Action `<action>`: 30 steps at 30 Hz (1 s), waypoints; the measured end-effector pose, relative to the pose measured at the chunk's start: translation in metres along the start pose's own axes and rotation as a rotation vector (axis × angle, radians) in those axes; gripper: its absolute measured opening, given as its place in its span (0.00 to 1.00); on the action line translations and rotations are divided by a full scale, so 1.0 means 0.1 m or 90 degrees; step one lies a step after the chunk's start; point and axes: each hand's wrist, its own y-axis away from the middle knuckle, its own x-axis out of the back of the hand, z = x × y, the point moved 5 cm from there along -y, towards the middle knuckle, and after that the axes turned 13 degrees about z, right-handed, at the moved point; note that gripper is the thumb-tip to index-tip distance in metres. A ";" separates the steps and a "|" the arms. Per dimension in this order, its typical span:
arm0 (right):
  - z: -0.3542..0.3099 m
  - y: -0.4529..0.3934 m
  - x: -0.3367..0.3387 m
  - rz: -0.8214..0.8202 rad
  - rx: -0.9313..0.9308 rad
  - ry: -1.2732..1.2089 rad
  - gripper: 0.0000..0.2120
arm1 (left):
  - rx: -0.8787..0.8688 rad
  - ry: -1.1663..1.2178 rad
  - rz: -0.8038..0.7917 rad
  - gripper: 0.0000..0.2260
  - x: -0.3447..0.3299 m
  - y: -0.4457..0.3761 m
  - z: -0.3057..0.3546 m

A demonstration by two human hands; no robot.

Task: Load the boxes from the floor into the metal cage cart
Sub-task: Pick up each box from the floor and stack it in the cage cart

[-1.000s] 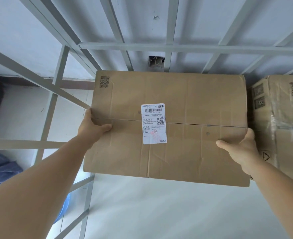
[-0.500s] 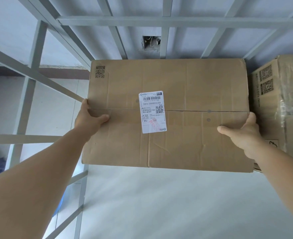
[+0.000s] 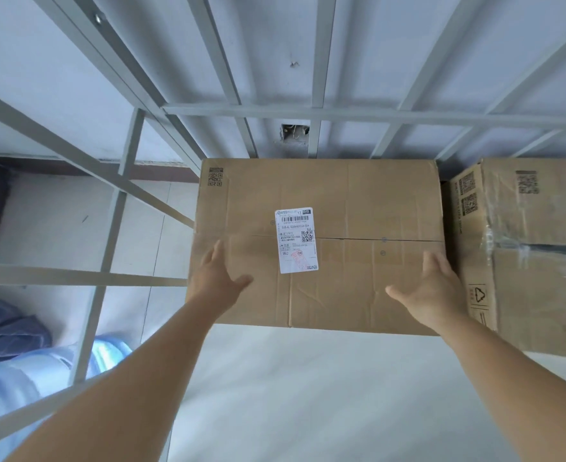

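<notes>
Two cardboard boxes sit inside the metal cage cart (image 3: 318, 111), on its pale floor. The bigger box (image 3: 358, 201) is in the middle, pushed up against the back bars. It has one white shipping label (image 3: 297, 241) stuck over the line where its two top flaps meet, and one small square code printed in its far left corner. The second box (image 3: 535, 261) stands just beside it on the right, with clear tape wrapped round it and three square codes showing on it.

Two bare hands reach over the bigger box. The left hand (image 3: 220, 280) lies flat on the top near the left edge, fingers straight and thumb spread out, holding nothing. The right hand (image 3: 433, 288) is spread open near the right edge, fingers straight, thumb out to the side, and it grips nothing. I cannot tell if it touches the box.

Outside the cage bars on the left, one blue water jug (image 3: 18, 388) lies low on the tiled floor, with one dark blue bag (image 3: 5, 328) near it.
</notes>
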 end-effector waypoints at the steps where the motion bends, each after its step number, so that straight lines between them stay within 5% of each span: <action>1: -0.04 0.10 0.09 -0.001 0.018 0.000 0.49 | -0.021 -0.002 -0.005 0.41 0.07 0.12 0.05; 17: -0.44 1.98 1.70 0.041 0.214 0.010 0.49 | -0.366 -0.131 0.125 0.37 1.79 2.06 0.89; 30: 0.50 3.90 2.73 0.166 0.060 -0.040 0.41 | -0.616 -0.113 0.036 0.35 2.10 3.86 1.25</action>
